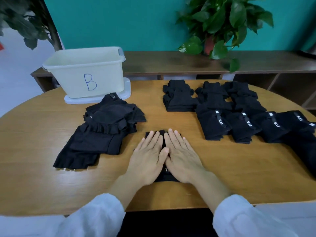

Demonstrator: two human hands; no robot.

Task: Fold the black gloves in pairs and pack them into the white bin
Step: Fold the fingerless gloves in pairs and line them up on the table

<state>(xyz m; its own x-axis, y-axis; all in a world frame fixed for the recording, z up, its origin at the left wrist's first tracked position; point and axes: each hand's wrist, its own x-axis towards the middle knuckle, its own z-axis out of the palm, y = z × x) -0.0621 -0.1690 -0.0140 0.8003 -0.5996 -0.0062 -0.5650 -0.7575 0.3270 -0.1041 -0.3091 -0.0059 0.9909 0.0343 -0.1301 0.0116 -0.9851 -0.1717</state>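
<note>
From the head view, both hands lie flat, side by side, on a black glove [163, 134] at the near middle of the wooden surface [34, 177]. The left hand [148, 158] has its fingers straight and slightly spread, palm down, pressing the cloth; the right hand [182, 155] mirrors it, fingers straight, palm down. Their thumbs meet over the middle of the glove, and neither hand curls round anything. White sleeves [95, 218] cover both forearms, which reach in from the near edge.

To the left of the hands sits a loose heap of gloves [102, 127], overlapping and rumpled. On the right, neat stacks of gloves [239, 115] run in rows from the far middle toward the right edge, several showing white labels.

The white bin [85, 72] stands at the far left of the surface, marked with a blue letter B, resting on a white lid [125, 93] under it. What lies inside the bin cannot be seen from here.

Behind the surface runs a low dark shelf [171, 62] carrying a leafy plant [220, 24] against a teal wall [111, 19].
</note>
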